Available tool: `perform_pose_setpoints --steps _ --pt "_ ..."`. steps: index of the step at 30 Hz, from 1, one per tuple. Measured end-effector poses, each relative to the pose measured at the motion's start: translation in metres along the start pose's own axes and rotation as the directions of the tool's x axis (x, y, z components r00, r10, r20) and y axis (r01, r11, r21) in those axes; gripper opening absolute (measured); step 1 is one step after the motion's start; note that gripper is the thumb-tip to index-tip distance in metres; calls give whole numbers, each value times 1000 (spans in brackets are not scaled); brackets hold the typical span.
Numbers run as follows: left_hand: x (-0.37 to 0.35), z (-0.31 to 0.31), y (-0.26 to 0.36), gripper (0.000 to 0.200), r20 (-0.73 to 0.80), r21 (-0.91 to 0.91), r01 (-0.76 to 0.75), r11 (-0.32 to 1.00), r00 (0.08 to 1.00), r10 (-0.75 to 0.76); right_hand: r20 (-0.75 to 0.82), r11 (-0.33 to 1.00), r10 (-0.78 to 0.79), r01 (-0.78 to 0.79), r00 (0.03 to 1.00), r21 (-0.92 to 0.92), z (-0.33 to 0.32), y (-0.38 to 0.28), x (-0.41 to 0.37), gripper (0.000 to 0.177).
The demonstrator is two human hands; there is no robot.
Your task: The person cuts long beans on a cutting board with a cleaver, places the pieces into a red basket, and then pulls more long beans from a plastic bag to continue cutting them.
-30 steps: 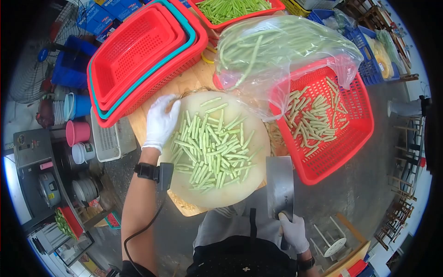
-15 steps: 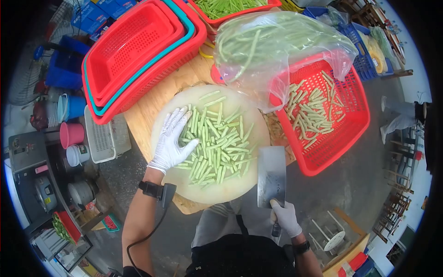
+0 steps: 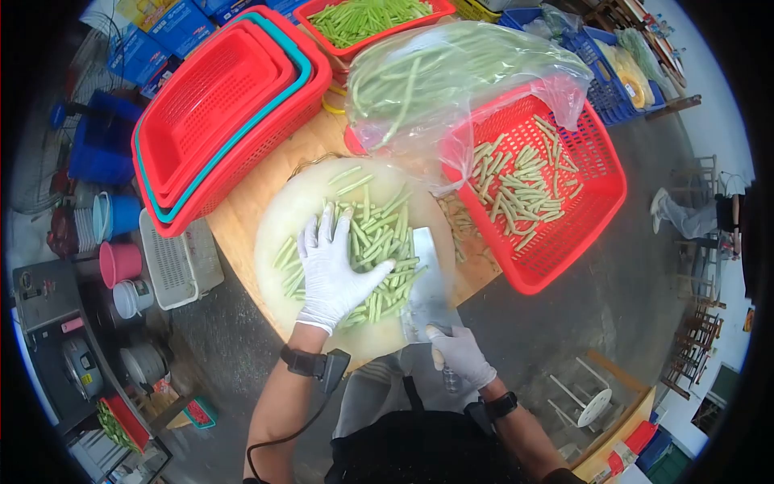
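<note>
Head view: mid-frame beans point(image 3: 372, 238) seem gathered by the spread left hand point(image 3: 333, 278) towards the right hand's point(image 3: 463, 356) gripped cleaver point(image 3: 427, 282), steadiness needed next.

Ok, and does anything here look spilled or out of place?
Yes, slightly: some scraps lie loose on the wooden table, between the round board and the red basket holding bean pieces, outside both. Nothing looks clearly damaged.

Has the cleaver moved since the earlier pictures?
Yes, leftward: judged against the round board, the cleaver has come from the board's right edge inward, beside the cut beans.
</note>
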State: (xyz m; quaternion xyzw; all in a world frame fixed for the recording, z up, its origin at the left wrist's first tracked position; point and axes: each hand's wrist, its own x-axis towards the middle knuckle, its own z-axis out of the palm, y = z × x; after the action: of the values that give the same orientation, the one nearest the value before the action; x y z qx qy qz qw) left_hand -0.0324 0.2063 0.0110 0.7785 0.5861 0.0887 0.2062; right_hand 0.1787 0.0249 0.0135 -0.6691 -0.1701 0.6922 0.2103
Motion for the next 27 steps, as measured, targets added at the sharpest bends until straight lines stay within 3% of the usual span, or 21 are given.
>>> perform_pose_setpoints --steps 10,13,15,17,18,22,27 --pt "-14 1 44 130 -14 24 50 998 999 -50 63 1000 -20 21 998 -16 25 -18 1 43" --pt "-19 6 50 118 -38 76 23 997 999 -20 75 1000 -22 20 997 20 29 -15 7 43" --pt "-20 19 47 99 -160 24 35 999 987 -31 73 1000 -30 31 997 -4 33 -15 8 42" --pt "-23 25 47 92 -182 16 40 999 983 -37 74 999 -38 40 997 -28 40 -13 10 41" --pt "-24 26 48 85 -205 10 47 999 978 -44 77 998 -56 53 995 38 45 -10 13 40" --pt "-26 28 46 79 -246 -39 22 999 969 -31 62 989 -103 95 993 116 53 -7 15 37" --pt "-33 24 50 70 -277 -176 38 984 957 -87 60 990 -130 126 990 59 54 -7 10 38"
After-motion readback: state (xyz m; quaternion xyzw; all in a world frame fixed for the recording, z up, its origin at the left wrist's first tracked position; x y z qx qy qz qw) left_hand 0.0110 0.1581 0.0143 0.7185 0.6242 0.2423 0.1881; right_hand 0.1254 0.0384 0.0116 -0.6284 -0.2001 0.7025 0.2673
